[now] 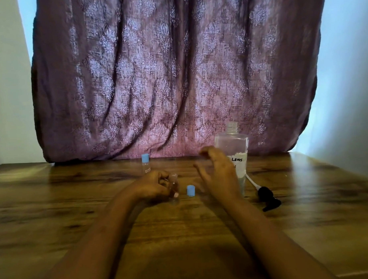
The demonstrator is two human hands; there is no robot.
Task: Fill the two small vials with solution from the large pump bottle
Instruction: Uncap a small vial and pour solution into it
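The large clear bottle (233, 146) stands uncapped at the back right of the table, with a white label reading "LENS". Its black pump head (268, 198) with a white tube lies on the table to its right. My left hand (154, 185) is closed around an uncapped clear vial (174, 188) standing on the table. That vial's blue cap (190, 190) rests just to its right. A second vial (146, 164), capped in blue, stands behind my left hand. My right hand (218, 172) hovers open with fingers spread, just in front of the large bottle, holding nothing.
The wooden table (182, 233) stretches toward me. A purple patterned curtain (176, 77) hangs behind the table's far edge. The table's right edge (334, 175) runs diagonally near the pump head.
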